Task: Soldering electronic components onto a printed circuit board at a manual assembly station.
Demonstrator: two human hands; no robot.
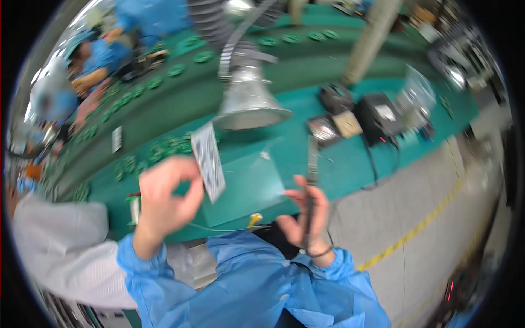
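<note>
My left hand (167, 194) is raised over the left part of the bench, its fingers curled into a pinch and smeared by motion. Just right of its fingertips stands a tilted pale card (208, 162) with dark print; whether the fingers touch it is unclear. What the pinch holds, if anything, cannot be made out. In my right hand (306, 216) lies a soldering iron (311, 169), slim, with a grey metal shaft pointing away from me and a dark handle along the palm. A solder spool (134, 209) stands beside my left wrist.
A metal fume funnel (249, 106) hangs over the green bench mat (249, 175). Several green circuit boards (169, 146) lie behind my left hand. Right of centre are a black power unit (379, 117) with a red light and a tan square pad (346, 124). A co-worker's white sleeve (71, 246) is close left.
</note>
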